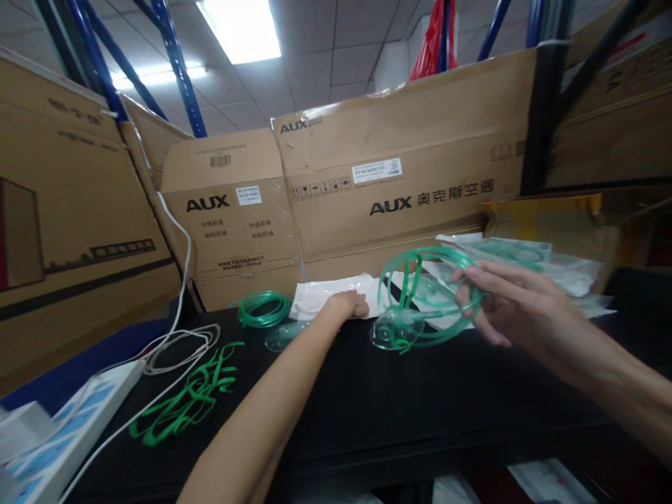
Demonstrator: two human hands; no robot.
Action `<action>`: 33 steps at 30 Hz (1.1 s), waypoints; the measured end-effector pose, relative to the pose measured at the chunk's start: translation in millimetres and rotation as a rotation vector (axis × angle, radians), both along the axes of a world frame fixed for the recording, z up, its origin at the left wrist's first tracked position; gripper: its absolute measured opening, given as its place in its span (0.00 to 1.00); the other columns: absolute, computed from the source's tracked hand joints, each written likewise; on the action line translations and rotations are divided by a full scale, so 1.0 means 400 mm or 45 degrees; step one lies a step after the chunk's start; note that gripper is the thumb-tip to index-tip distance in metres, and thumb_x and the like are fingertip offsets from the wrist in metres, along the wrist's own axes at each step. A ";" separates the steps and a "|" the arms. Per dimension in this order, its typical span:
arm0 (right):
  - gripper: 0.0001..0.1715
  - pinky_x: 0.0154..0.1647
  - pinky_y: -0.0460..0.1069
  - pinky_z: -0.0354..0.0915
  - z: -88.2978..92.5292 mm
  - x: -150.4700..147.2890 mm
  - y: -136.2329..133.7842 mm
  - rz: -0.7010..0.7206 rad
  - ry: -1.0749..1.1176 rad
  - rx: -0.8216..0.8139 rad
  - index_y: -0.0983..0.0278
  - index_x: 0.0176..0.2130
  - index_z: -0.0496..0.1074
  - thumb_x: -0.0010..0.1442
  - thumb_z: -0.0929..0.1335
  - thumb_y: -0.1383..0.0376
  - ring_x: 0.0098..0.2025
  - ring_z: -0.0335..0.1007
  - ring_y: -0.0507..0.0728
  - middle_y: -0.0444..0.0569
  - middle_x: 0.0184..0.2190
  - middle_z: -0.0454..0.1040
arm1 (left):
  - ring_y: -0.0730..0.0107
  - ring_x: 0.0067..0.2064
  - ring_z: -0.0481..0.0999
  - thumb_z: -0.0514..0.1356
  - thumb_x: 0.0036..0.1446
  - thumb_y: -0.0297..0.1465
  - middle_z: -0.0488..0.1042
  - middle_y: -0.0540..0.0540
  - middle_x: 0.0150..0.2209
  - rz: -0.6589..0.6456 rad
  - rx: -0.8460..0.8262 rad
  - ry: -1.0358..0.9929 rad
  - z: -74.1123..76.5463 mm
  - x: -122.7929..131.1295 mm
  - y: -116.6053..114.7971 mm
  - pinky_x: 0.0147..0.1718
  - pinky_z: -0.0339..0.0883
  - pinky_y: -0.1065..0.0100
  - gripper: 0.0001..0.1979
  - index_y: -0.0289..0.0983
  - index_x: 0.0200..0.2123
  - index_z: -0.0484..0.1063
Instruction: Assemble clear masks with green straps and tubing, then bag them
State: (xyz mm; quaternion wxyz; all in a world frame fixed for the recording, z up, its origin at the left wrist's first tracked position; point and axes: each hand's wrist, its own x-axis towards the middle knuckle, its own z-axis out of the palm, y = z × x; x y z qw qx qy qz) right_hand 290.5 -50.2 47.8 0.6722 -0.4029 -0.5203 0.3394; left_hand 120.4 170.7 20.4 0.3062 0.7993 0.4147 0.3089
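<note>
My right hand [498,294] is closed on a coil of clear green tubing [386,276], held up above the black table. A clear oxygen mask [391,329] with a green strap hangs at the coil's left side. Farther left, my left hand [351,304] reaches to a white packaging pouch [315,297] lying against the cardboard. Its fingers are curled at the pouch's front edge; whether they grip it is hard to see. Left of that forearm lie another green tubing coil [264,308] and a second clear mask [283,336], partly hidden by the arm.
Loose green elastic straps [194,399] lie at the left, beside a white power strip [68,420] and its cable [181,280]. Large cardboard boxes [409,161] wall off the back. More packaged tubing [519,252] is piled at the right.
</note>
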 end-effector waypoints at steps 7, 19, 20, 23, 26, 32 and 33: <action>0.16 0.08 0.40 0.52 -0.089 -0.058 0.020 0.342 0.230 -0.292 0.60 0.34 0.77 0.56 0.75 0.51 0.11 0.59 0.47 0.44 0.23 0.73 | 0.58 0.54 0.75 0.62 0.66 0.31 0.77 0.41 0.54 0.017 0.294 -0.053 0.124 -0.089 -0.060 0.56 0.69 0.52 0.09 0.37 0.47 0.77; 0.20 0.26 0.50 0.65 -0.115 -0.077 -0.015 -0.395 -0.976 -0.213 0.68 0.45 0.79 0.62 0.70 0.56 0.23 0.73 0.57 0.50 0.24 0.79 | 0.57 0.59 0.73 0.61 0.65 0.44 0.76 0.50 0.58 -0.064 0.365 0.340 0.008 -0.326 -0.465 0.62 0.63 0.56 0.19 0.49 0.57 0.75; 0.16 0.31 0.50 0.66 -0.109 -0.086 -0.026 -0.491 -1.043 -0.081 0.67 0.43 0.80 0.63 0.69 0.58 0.27 0.75 0.58 0.51 0.27 0.79 | 0.56 0.61 0.72 0.61 0.64 0.45 0.75 0.50 0.59 -0.059 0.327 0.374 -0.007 -0.329 -0.466 0.63 0.61 0.55 0.19 0.50 0.57 0.74; 0.13 0.38 0.49 0.66 -0.104 -0.135 -0.041 -0.274 -1.132 0.085 0.61 0.38 0.81 0.68 0.67 0.61 0.35 0.77 0.57 0.48 0.33 0.81 | 0.56 0.62 0.71 0.62 0.62 0.46 0.74 0.52 0.60 -0.064 0.214 0.412 -0.027 -0.327 -0.451 0.64 0.60 0.55 0.22 0.53 0.58 0.73; 0.10 0.47 0.48 0.65 -0.125 -0.187 -0.020 -0.041 -1.071 0.183 0.61 0.40 0.81 0.68 0.68 0.66 0.43 0.77 0.56 0.48 0.39 0.81 | 0.57 0.61 0.72 0.64 0.61 0.44 0.76 0.53 0.58 -0.093 0.167 0.367 -0.027 -0.310 -0.430 0.62 0.60 0.58 0.21 0.51 0.57 0.74; 0.06 0.30 0.45 0.62 -0.185 -0.214 0.039 0.074 -0.697 -0.073 0.65 0.36 0.78 0.64 0.72 0.64 0.28 0.69 0.52 0.42 0.26 0.75 | 0.61 0.45 0.80 0.61 0.63 0.37 0.83 0.53 0.41 -0.111 0.160 0.256 -0.014 -0.271 -0.400 0.47 0.66 0.66 0.10 0.43 0.43 0.81; 0.06 0.30 0.44 0.61 -0.192 -0.211 0.042 0.091 -0.681 -0.085 0.65 0.36 0.78 0.62 0.74 0.64 0.28 0.68 0.51 0.41 0.25 0.74 | 0.62 0.45 0.80 0.61 0.63 0.36 0.83 0.52 0.41 -0.099 0.151 0.248 -0.012 -0.271 -0.397 0.46 0.66 0.67 0.10 0.42 0.42 0.82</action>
